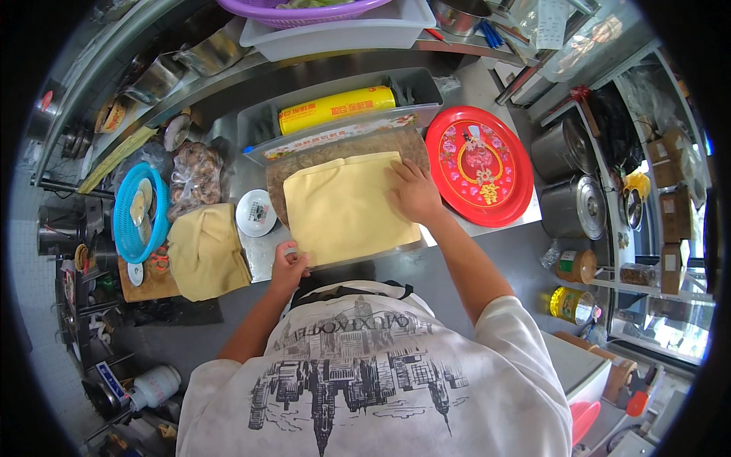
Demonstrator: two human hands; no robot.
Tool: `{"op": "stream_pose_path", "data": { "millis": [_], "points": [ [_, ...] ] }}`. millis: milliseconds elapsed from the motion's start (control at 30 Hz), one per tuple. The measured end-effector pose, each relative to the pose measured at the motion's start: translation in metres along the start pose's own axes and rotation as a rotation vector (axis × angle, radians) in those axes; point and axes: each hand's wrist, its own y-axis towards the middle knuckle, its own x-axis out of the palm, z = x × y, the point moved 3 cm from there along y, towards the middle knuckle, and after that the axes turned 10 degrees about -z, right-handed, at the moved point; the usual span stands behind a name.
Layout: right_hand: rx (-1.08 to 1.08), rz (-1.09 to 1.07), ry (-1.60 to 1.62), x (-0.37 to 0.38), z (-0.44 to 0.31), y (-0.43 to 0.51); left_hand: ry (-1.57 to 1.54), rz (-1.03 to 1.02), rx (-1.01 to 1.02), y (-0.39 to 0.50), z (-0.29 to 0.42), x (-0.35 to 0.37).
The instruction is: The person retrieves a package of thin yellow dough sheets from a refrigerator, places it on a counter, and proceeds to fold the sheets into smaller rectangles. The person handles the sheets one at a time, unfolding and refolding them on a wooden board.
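A pale yellow folded sheet (348, 205), soft like tofu skin or cloth, lies flat over a round wooden board (354, 149) at the counter's front edge. My left hand (290, 266) pinches the sheet's near left corner between thumb and fingers. My right hand (416, 191) rests palm down on its right side, fingers spread. Left of the sheet stands a small white dish (256, 212) with a printed mark. Farther left, a similar yellow folded sheet (209, 251) lies partly over a wooden board. Right of my right hand is a red round tray (480, 165) with a floral print.
Behind the board stands a cling film box (342, 127) with a yellow roll (337, 109). A blue plastic basket (141, 212) and a plastic bag of brown food (196, 178) are at the left. Above the counter, a shelf bears a white bin (342, 41). Lidded metal pots (574, 208) stand at the right.
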Motion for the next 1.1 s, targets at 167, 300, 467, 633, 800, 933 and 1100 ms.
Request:
{"op": "stream_pose_path", "data": {
  "millis": [167,300,467,633,800,933,1100],
  "points": [
    [0.169,-0.171,-0.194,0.016,-0.001,0.002,-0.422,0.025,-0.101,-0.009,0.002,0.012],
    [0.171,-0.093,-0.294,0.022,-0.006,0.003,-0.388,-0.193,-0.157,-0.002,0.012,0.011],
    [0.21,-0.089,-0.197,0.02,-0.003,-0.004,-0.157,-0.124,-0.266,-0.005,-0.002,0.0],
    [0.114,0.054,-0.109,0.0,0.003,-0.046,-0.238,-0.054,-0.195,-0.011,-0.019,-0.001],
    [-0.111,0.072,-0.099,0.006,-0.011,-0.104,0.61,-0.135,0.448,-0.023,-0.01,-0.006],
    [-0.108,0.144,-0.186,0.026,-0.025,-0.112,1.052,-0.049,0.566,-0.021,-0.004,-0.009],
    [-0.111,0.138,-0.183,0.029,-0.029,-0.103,1.143,0.06,0.613,-0.027,0.031,-0.005]
  ]
}}
